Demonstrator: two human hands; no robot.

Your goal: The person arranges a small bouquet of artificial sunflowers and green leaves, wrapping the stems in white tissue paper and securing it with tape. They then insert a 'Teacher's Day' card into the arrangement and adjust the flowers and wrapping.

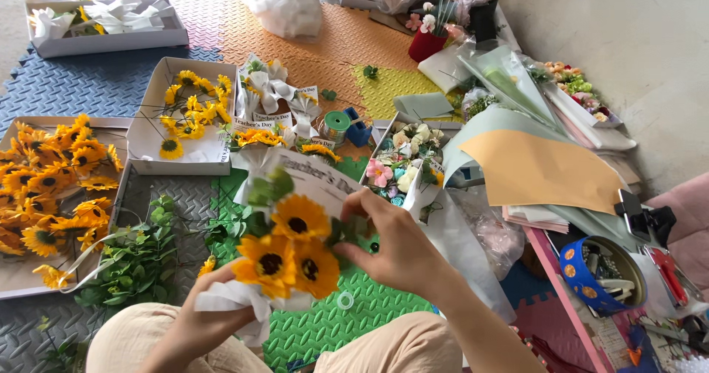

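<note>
The left hand (203,327) grips a white-wrapped sunflower bouquet (284,251) at its base, while the right hand (395,247) pinches greenery beside the blooms above green floor mats (325,321).

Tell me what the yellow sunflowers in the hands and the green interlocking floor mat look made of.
Yellow sunflowers: probably fabric or plastic, matte; petals are uniform, stiff and identical across blooms. Green interlocking floor mat: likely foam, matte; embossed grid texture and puzzle-tooth edges. Left hand grips the white-wrapped stems; right hand touches the leaves.
</note>
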